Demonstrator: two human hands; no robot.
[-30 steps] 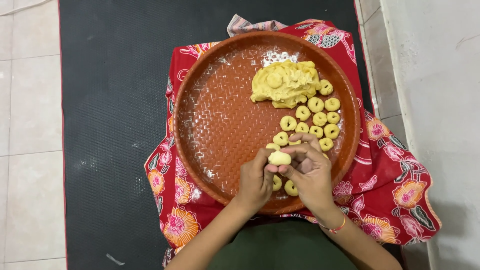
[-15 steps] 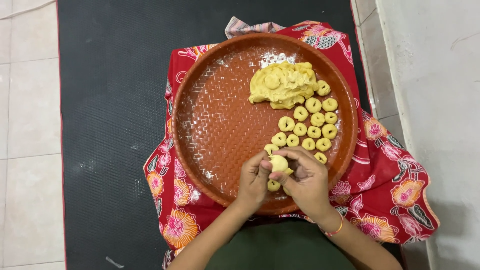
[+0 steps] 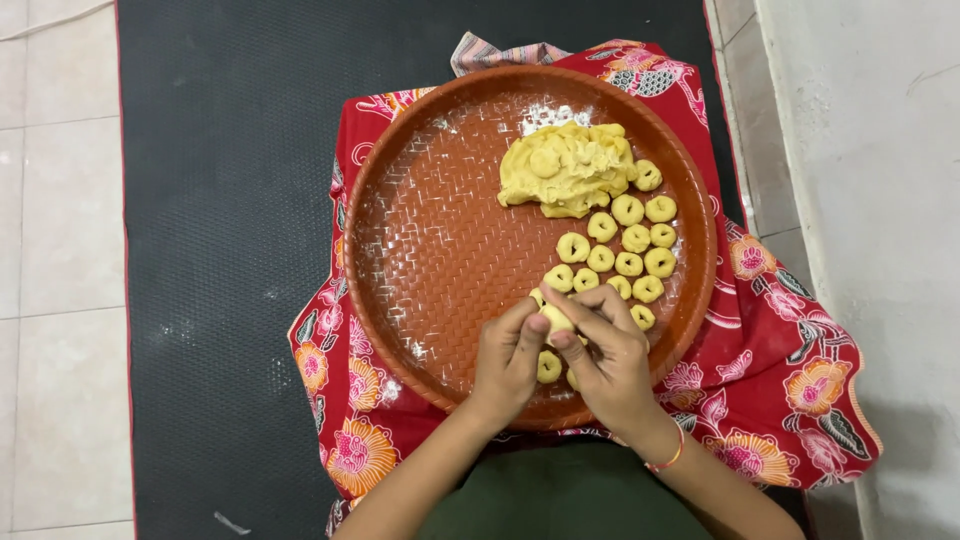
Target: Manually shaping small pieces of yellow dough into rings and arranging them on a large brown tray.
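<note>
In the head view, our hands have moved a little lower on the tray than half a second ago. Our left hand [image 3: 508,362] and right hand [image 3: 605,355] are pressed together around a small dough ball [image 3: 556,318], soft and pale yellow. It sits over the near edge of the round brown woven tray [image 3: 430,250]. Ring-shaped pieces [image 3: 628,210] lie beside the lumpy dough heap [image 3: 566,168]. A red flowered cloth [image 3: 790,370] lies under the tray.

Dough ball [image 3: 556,318]: small, pale yellow, roughly round, pinched between fingertips of left hand [image 3: 507,362] and right hand [image 3: 608,360], held just above near rim of round brown woven tray [image 3: 430,250]. Partly covered by fingers; underside not visible. Surface looks smooth, unpierced.
</note>
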